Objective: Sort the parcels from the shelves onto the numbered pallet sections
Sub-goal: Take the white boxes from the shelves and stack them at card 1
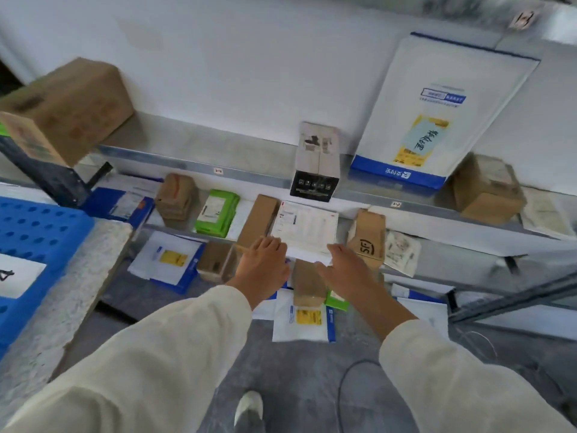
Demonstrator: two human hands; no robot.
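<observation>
Head view: showed both hands stretched forward to the middle shelf (437, 242), arms in long cream sleeves. Found the left hand (263, 267) at the near left corner of a flat white parcel (306, 226), back turned upward, fingers bent down over the edge. Could not tell whether it gripped or only touched, fingertips being hidden. Found the right hand (346, 270) at the near right corner of the same parcel, fingers nearly straight and laid against the edge, not closed round anything. Noted the flat white parcel lying on the middle shelf, label upward, its near edge a little over the shelf front. Saw a long brown box (259, 220) just beside it on the left, then a green packet (218, 217) further left. Saw a small brown box (368, 235) with black letters just beside it on the right. Noted on the upper shelf (187, 160) a black-and-white box (317, 164) standing upright above the parcel, and near it a large white-and-blue mailer (437, 110) leaning on the wall. Noted at far left a blue pallet (34, 239) carrying a white number sheet (15, 276), well apart from the parcel.
</observation>
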